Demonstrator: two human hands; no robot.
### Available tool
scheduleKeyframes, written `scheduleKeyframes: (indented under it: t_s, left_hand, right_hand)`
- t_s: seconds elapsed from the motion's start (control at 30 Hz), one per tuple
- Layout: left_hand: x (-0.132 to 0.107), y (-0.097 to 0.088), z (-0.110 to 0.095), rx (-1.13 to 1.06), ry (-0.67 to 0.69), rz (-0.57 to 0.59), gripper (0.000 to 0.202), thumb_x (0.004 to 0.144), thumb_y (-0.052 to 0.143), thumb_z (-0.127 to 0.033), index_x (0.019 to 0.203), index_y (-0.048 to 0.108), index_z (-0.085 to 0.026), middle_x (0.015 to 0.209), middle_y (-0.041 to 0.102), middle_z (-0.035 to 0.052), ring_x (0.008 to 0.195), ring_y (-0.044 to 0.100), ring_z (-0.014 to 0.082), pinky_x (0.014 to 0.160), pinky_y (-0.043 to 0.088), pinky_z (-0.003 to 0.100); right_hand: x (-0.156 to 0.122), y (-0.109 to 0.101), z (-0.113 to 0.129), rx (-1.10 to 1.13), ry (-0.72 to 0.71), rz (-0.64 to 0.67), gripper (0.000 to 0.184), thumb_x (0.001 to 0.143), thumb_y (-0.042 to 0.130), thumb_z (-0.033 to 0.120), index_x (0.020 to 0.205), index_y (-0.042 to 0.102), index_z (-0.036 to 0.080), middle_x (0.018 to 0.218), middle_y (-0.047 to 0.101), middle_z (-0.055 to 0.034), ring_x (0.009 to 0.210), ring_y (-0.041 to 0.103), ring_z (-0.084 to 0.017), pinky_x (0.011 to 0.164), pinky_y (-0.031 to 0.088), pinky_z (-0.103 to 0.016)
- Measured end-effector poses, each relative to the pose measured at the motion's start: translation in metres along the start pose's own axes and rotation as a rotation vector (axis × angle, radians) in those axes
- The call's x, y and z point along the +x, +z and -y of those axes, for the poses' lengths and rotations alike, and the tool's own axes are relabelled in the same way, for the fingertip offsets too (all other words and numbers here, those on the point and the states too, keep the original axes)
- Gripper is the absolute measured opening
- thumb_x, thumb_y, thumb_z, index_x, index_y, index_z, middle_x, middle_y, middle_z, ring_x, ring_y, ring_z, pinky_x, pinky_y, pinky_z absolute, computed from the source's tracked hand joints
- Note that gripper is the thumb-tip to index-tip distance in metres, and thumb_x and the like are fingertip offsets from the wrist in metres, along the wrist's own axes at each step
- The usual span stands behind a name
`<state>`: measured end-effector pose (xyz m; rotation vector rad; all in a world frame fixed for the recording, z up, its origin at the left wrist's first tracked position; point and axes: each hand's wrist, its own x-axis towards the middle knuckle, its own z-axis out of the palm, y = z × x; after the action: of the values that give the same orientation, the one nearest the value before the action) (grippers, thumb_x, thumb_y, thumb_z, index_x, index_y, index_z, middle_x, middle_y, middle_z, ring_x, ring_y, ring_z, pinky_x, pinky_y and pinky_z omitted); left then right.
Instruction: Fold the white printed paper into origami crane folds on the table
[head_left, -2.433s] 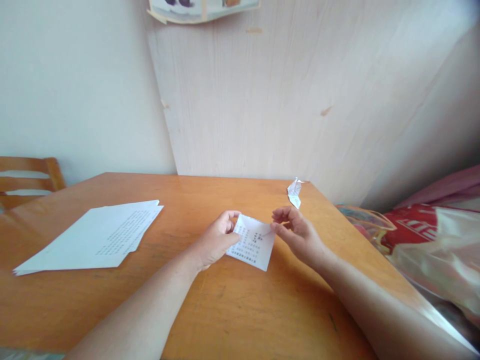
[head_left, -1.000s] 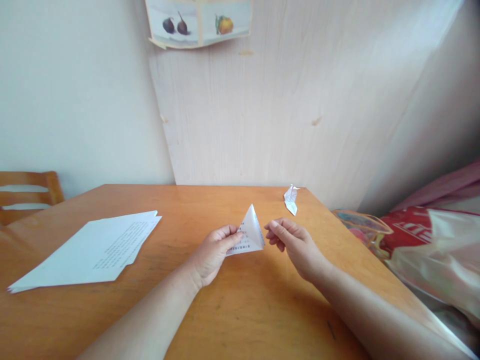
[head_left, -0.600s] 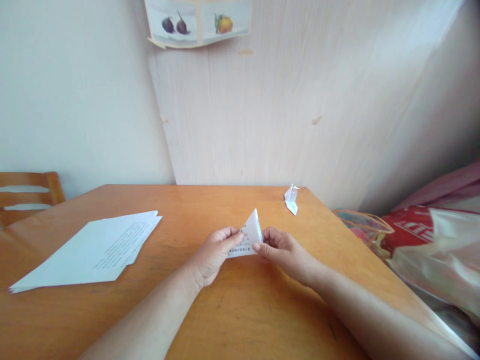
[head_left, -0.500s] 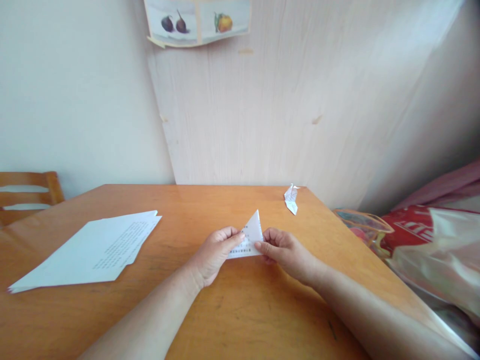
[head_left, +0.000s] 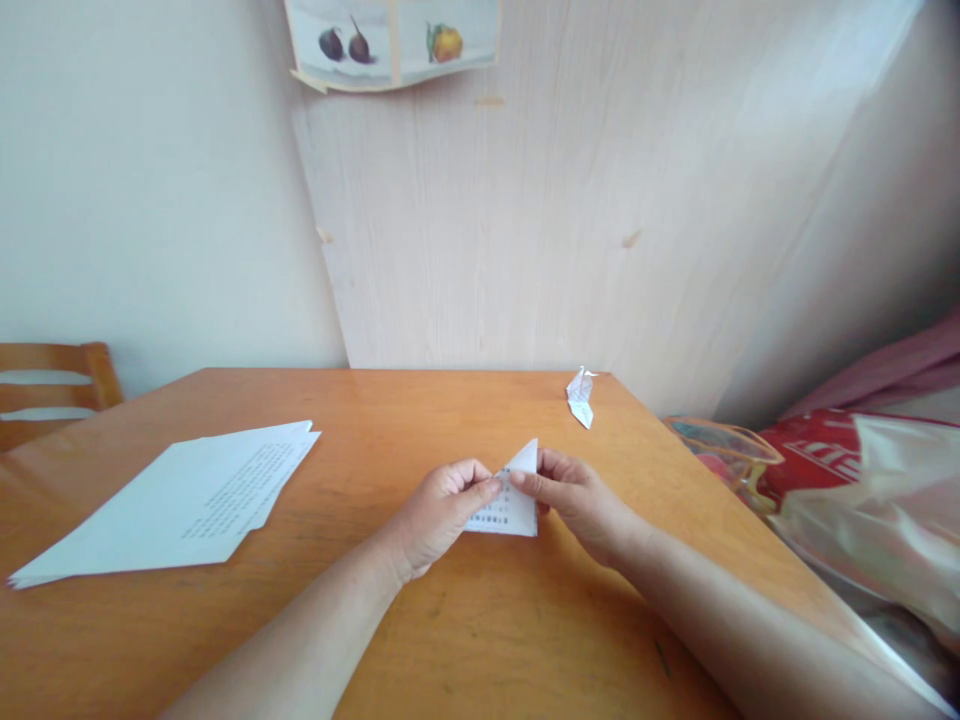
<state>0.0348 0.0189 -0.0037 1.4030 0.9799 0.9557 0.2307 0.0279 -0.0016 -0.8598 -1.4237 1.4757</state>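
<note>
Between my two hands is a folded sheet of printed paper, roughly a triangle with its tip pointing up. My left hand pinches its left side, thumb on the front face and fingers curled behind. On the right edge, my right hand grips the paper with the thumb across its front, higher than the middle. Its fingers are partly hidden behind the sheet. Rows of dark print show on the face toward me. Beyond my right hand, a folded paper crane stands near the table's far right corner.
A stack of printed sheets lies on the wooden table to the left. A wooden chair stands past the left edge. Red and clear plastic bags crowd the right side. The wall rises behind the table.
The folded paper has shifted slightly right and down and turned a little. My right thumb has moved from its lower right edge to higher on the front. My left hand keeps its pinch.
</note>
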Motion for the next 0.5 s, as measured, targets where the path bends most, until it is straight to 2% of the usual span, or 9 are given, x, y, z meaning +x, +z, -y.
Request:
scheduleKeyframes:
  t_s: [0.13, 0.27, 0.4, 0.5]
  left_hand:
    - [0.000, 0.001, 0.002, 0.045, 0.000, 0.019, 0.031, 0.085, 0.068, -0.044, 0.076, 0.056, -0.017, 0.066, 0.053, -0.0036, 0.063, 0.044, 0.0108, 0.060, 0.033, 0.025]
    - [0.000, 0.001, 0.001, 0.023, -0.030, 0.029, 0.030, 0.086, 0.067, -0.044, 0.078, 0.059, -0.017, 0.070, 0.057, -0.0021, 0.065, 0.047, 0.0116, 0.063, 0.035, 0.025]
    - [0.001, -0.002, -0.001, -0.025, -0.016, 0.007, 0.030, 0.089, 0.063, -0.045, 0.090, 0.067, -0.016, 0.083, 0.065, 0.0032, 0.078, 0.056, 0.0158, 0.072, 0.042, 0.028]
    - [0.004, -0.008, 0.001, -0.066, -0.005, -0.018, 0.036, 0.091, 0.060, -0.048, 0.101, 0.071, -0.015, 0.093, 0.069, 0.0074, 0.084, 0.058, 0.0191, 0.073, 0.046, 0.029]
  right_hand:
    - [0.002, -0.005, -0.002, 0.008, -0.020, -0.107, 0.027, 0.085, 0.071, 0.038, 0.069, 0.061, 0.019, 0.062, 0.053, 0.0030, 0.057, 0.043, -0.011, 0.055, 0.031, -0.027]
    - [0.004, -0.008, -0.004, 0.039, -0.019, -0.128, 0.029, 0.083, 0.071, 0.037, 0.065, 0.058, 0.020, 0.057, 0.051, 0.0033, 0.054, 0.042, -0.011, 0.053, 0.029, -0.027]
    - [0.006, -0.014, -0.004, 0.082, 0.000, -0.193, 0.030, 0.081, 0.072, 0.038, 0.064, 0.057, 0.019, 0.057, 0.053, 0.0029, 0.053, 0.044, -0.011, 0.052, 0.029, -0.027]
    - [0.009, -0.020, -0.004, 0.122, 0.035, -0.259, 0.029, 0.079, 0.074, 0.038, 0.065, 0.057, 0.019, 0.059, 0.054, 0.0024, 0.054, 0.045, -0.010, 0.052, 0.030, -0.026]
